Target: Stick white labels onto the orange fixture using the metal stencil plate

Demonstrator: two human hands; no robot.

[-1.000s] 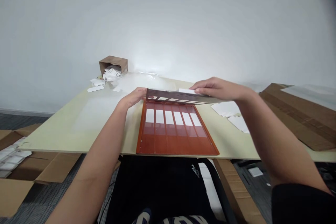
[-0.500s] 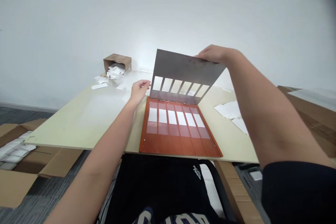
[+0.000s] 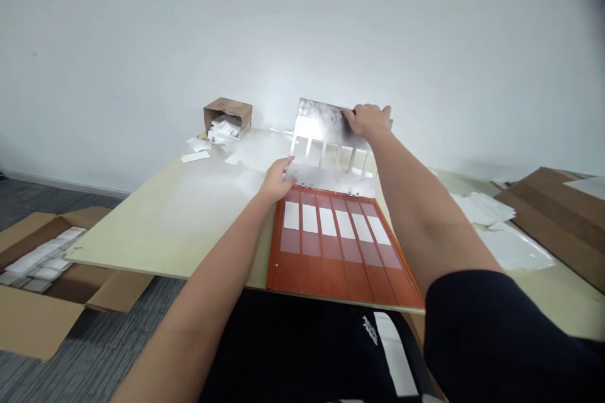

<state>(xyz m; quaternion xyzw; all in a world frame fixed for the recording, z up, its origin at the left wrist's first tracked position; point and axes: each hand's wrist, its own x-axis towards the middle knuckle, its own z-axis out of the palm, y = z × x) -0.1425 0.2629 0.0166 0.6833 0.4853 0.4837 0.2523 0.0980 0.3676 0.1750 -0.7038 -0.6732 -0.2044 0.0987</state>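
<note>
An orange-red board (image 3: 331, 274) with several lanes lies on the table, and a row of white cards (image 3: 328, 221) sits across it. Hinged to its far edge, a slotted metal plate (image 3: 326, 114) stands raised and tilted back, shiny and smudged. My right hand (image 3: 371, 119) grips the plate's top edge at the right, with the thumb on the near face. At the lower left corner of the plate, beside the hinge, my left hand (image 3: 276, 181) has its fingers curled on the edge. My right forearm covers part of the plate's right side.
On the pale table (image 3: 142, 227), a small cardboard box (image 3: 229, 107) of white cards stands at the back left, with loose cards before it. White sheets (image 3: 486, 209) and brown cardboard (image 3: 558, 220) are at right. An open carton (image 3: 47, 308) is below the table's left edge.
The metal plate has tilted farther back toward the wall, with my right hand on its top edge. My left hand has come onto its lower left edge. The view has shifted slightly.
</note>
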